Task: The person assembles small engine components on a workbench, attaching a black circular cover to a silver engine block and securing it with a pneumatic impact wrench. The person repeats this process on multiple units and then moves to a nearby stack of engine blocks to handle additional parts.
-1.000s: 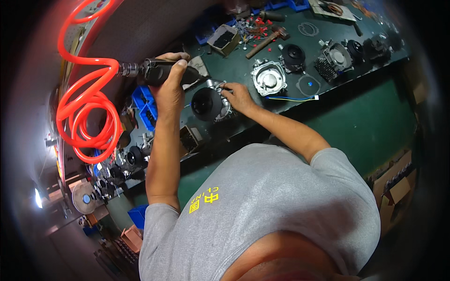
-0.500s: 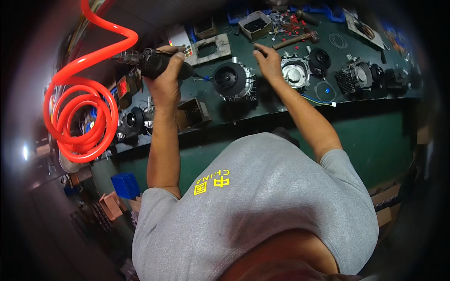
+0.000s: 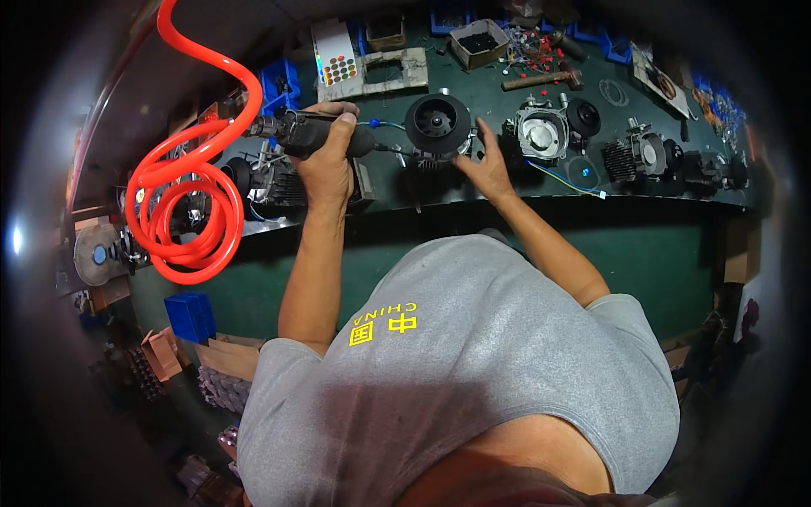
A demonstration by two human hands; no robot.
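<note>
My left hand (image 3: 328, 169) is wrapped around a black pneumatic screwdriver (image 3: 304, 133). A coiled red air hose (image 3: 224, 63) runs near its rear end. The driver lies roughly level, its thin bit pointing right at the lower left side of a small engine (image 3: 438, 125) with a round black fan wheel on top. Whether the bit touches a screw cannot be made out. My right hand (image 3: 490, 173) grips the engine's right side, thumb at the lower edge and fingers higher up. A wire with a blue connector (image 3: 374, 123) sticks out left of the fan.
Right along the green bench stand another opened engine (image 3: 542, 135) and a finned engine (image 3: 638, 156). Behind them lie a hammer (image 3: 541, 80), a box of small black parts (image 3: 479, 42) and a sticker sheet (image 3: 336, 55). More engines (image 3: 274, 182) stand left, beside the hanging hose coil.
My right hand has come left and down onto the engine's side. The driver in my left hand has moved nearer the engine, its bit now at the lower left. The view has shifted slightly.
</note>
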